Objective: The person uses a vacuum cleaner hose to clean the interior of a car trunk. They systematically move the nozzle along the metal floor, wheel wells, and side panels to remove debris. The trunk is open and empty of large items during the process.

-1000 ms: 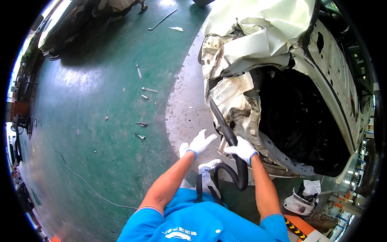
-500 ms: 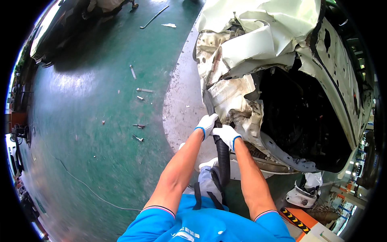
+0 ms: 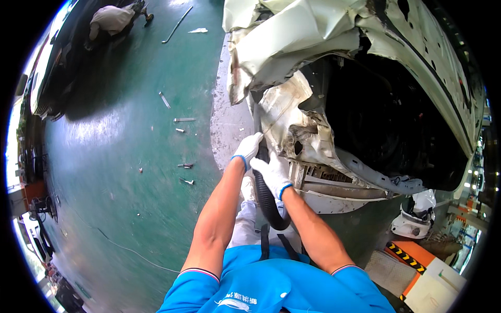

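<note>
A black ribbed hose (image 3: 267, 201) hangs in front of my body and bends toward my legs. Both my hands wear white gloves with blue cuffs. Around the hose's upper end my left hand (image 3: 247, 146) is closed, just below a narrow grey piece (image 3: 257, 116) that rises beside the car; whether the two are joined I cannot tell. Lower on the hose lies my right hand (image 3: 271, 173), fingers wrapped round it. Right of my hands is the crumpled, torn metal (image 3: 286, 99) of a wrecked white car body (image 3: 308, 36), with a dark opening.
Several small metal tools and parts lie on the green floor (image 3: 120, 156), among them a flat bar (image 3: 185, 120). A long rod (image 3: 176, 25) lies farther off. At far left a person (image 3: 112, 20) bends by a dark car. An orange-and-white stand (image 3: 417, 261) is at lower right.
The view has shifted, so the wreck sits farther left and higher. My right hand has spread along the hose, lower than my left. More of the person at far left now shows.
</note>
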Available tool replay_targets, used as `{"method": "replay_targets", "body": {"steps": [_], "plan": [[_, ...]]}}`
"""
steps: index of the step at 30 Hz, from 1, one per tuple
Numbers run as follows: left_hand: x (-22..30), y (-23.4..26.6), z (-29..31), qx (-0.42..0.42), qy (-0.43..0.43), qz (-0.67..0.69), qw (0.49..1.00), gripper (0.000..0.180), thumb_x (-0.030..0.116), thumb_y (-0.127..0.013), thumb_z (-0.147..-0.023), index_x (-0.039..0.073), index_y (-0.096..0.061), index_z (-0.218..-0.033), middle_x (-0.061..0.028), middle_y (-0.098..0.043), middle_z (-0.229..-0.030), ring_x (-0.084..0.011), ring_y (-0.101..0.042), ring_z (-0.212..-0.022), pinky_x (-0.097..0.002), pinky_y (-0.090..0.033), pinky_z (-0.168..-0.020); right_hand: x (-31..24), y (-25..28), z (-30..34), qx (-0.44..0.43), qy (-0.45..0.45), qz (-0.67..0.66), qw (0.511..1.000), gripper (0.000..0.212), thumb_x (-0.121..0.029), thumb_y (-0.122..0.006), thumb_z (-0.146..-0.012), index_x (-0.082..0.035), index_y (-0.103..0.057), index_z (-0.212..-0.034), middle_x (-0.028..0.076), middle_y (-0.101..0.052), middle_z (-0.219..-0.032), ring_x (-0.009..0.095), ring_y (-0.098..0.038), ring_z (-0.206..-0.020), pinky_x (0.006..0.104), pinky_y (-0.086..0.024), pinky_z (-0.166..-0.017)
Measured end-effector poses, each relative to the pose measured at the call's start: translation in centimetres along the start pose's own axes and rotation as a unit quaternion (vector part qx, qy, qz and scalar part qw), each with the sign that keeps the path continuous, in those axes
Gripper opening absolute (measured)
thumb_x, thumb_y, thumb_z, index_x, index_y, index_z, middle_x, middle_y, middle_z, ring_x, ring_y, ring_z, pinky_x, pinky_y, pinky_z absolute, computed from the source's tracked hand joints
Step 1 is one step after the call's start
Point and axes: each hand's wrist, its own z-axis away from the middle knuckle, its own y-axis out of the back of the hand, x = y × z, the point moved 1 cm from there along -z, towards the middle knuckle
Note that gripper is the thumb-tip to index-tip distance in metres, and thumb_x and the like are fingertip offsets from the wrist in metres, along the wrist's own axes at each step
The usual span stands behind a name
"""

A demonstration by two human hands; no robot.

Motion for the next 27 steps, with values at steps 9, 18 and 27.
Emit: {"method": "replay_targets", "body": {"steps": [9, 18, 27], "plan": [[-4.7, 4.4, -2.9, 0.106, -0.126, -0.077, 0.983, 0.043, 0.036, -0.057, -0.113, -0.001, -0.074, -0.126, -0.0126, -0.075, -0.118, -0.0235, -0.068, -0.107, -0.039, -0.054, -0.094, 0.3, -2.1, 0.5, -0.002, 0.051, 0.099, 0.994, 0.087, -0.046, -0.085, -0.088, 0.002, -0.049, -0.151, 0.029, -0.075, -0.124, 0.042, -0.074, -0.113, 0.0476, -0.057, -0.097], [-9.4, -0.4, -2.1, 0.066, 0.0, 0.05, 0.997, 0.05, 0.052, -0.061, -0.111, 0.004, -0.076, -0.112, -0.0063, -0.074, -0.094, -0.0188, -0.069, -0.077, -0.0379, -0.058, -0.07, 4.1, 3.1, 0.6, -0.024, -0.005, 0.254, 0.967, 0.115, -0.056, -0.081, -0.087, 0.007, -0.03, -0.168, 0.037, -0.054, -0.157, 0.045, -0.058, -0.144, 0.0465, -0.048, -0.117], [-17.7, -5.6, 7.0, 0.015, 0.091, 0.221, 0.971, 0.035, 0.041, -0.069, -0.107, 0.007, -0.061, -0.114, -0.0128, -0.07, -0.095, -0.027, -0.072, -0.075, -0.0459, -0.062, -0.062, 4.7, 10.2, 10.1, -0.088, 0.025, 0.326, 0.941, 0.084, -0.05, -0.082, -0.083, 0.001, -0.057, -0.145, 0.029, -0.072, -0.132, 0.044, -0.07, -0.12, 0.0476, -0.055, -0.103]]}}
